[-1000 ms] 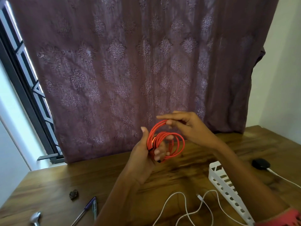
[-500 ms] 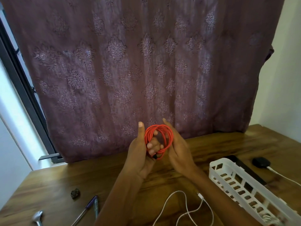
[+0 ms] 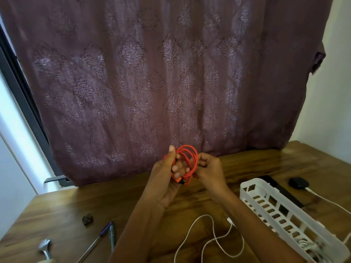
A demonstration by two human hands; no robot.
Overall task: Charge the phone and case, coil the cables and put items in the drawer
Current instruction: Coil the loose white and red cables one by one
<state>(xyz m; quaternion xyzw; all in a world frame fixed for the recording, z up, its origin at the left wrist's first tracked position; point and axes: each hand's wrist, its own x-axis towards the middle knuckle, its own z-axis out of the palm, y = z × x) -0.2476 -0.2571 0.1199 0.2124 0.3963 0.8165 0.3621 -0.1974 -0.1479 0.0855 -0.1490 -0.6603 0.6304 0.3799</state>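
Note:
A red cable is wound into a small coil and held above the wooden table. My left hand grips the coil, thumb up along its left side and fingers curled through the loops. My right hand pinches the coil's right side near its loose end. A white cable lies uncoiled on the table below my arms. A black case with a white lead plugged in sits at the right, and a dark phone lies behind the basket.
A white slotted plastic basket stands at the right with white cable inside. Two pens, a small dark lump and a metal object lie at the left front. A purple curtain hangs behind the table.
The right hand came down from above the coil to its right side and curled onto it. The coil has tightened into smaller loops. The left hand kept its grip.

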